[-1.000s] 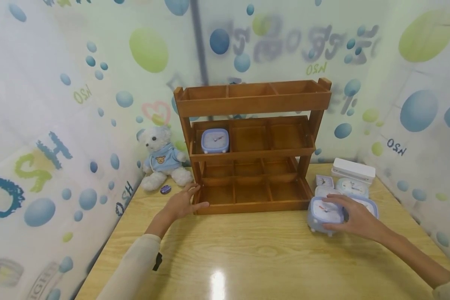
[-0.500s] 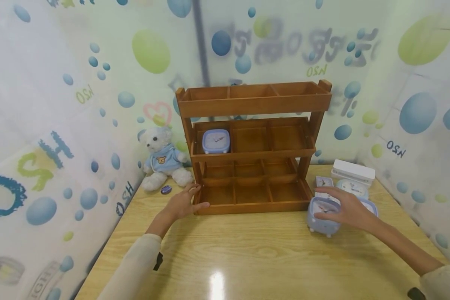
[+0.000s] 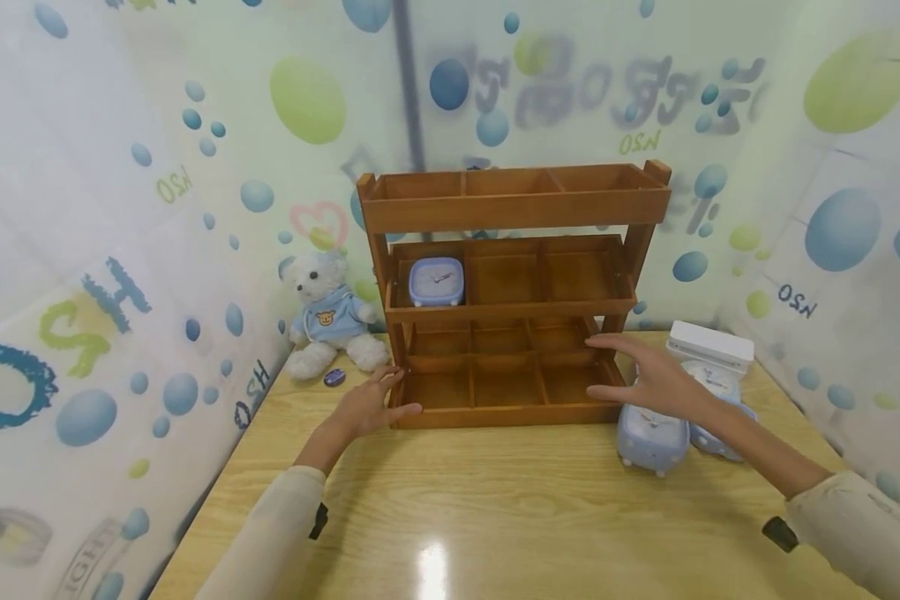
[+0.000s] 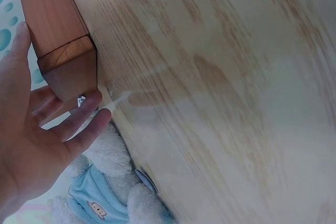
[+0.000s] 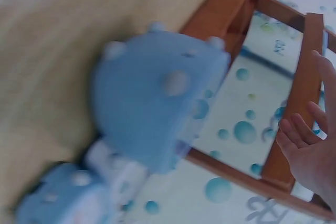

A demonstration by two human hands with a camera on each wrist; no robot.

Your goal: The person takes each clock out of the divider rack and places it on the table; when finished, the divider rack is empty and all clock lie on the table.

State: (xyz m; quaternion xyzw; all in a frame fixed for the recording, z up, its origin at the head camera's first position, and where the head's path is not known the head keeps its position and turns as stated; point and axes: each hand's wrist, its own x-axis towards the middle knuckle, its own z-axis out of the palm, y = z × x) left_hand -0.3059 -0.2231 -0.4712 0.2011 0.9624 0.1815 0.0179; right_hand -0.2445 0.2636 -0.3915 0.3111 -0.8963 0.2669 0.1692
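Note:
A brown wooden tiered shelf (image 3: 510, 414) stands at mid-table. My left hand (image 3: 363, 407) holds its lower left corner, thumb and fingers on either side of the frame; the left wrist view shows the fingers about the wooden end (image 4: 68, 66). Beside the shelf's lower right end, my right hand (image 3: 656, 379) is spread and holds nothing. Below it a lilac-blue alarm clock (image 3: 652, 442) stands on the table, and its rounded, footed body (image 5: 152, 93) fills much of the right wrist view. Another lilac alarm clock (image 3: 437, 282) sits in the middle tier's left compartment.
Behind my right hand are a blue clock (image 3: 720, 446), partly hidden, a pale clock (image 3: 712, 379) and a white box (image 3: 711, 344). A white teddy bear (image 3: 330, 312) in a blue top sits left of the shelf, with a small purple oval object (image 3: 334, 377) near it.
My right hand has let go of the lilac-blue alarm clock and moved left and up to the shelf's right end. The clock stays on the table. My left hand has not moved.

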